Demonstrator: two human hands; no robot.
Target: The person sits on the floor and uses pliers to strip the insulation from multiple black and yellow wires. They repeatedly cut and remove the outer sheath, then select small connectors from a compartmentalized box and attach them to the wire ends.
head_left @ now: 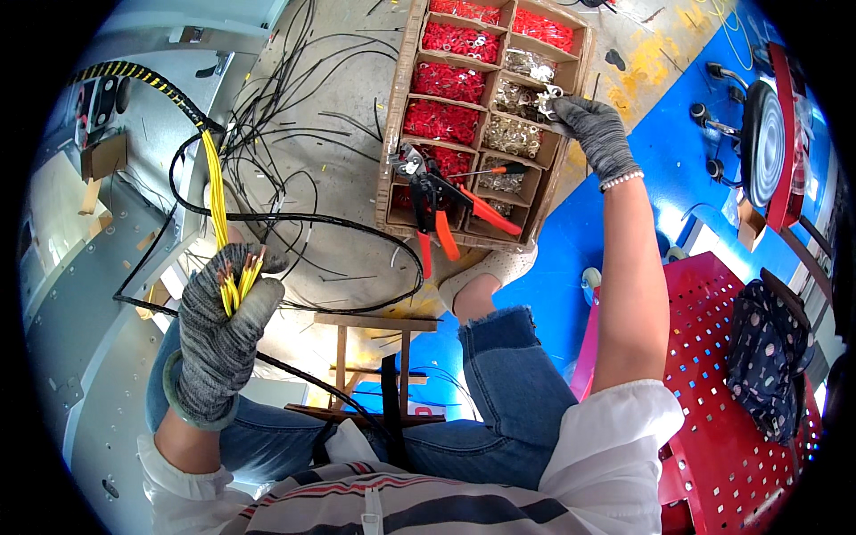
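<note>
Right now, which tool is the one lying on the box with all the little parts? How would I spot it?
Find the long cardboard box split into compartments of red and silvery terminals, at the top middle. At its near end lies the crimping tool, across the last compartments. It is the biggest thing there, with a dark metal head and long orange-red handles, unlike the thin screwdriver beside it.
</note>
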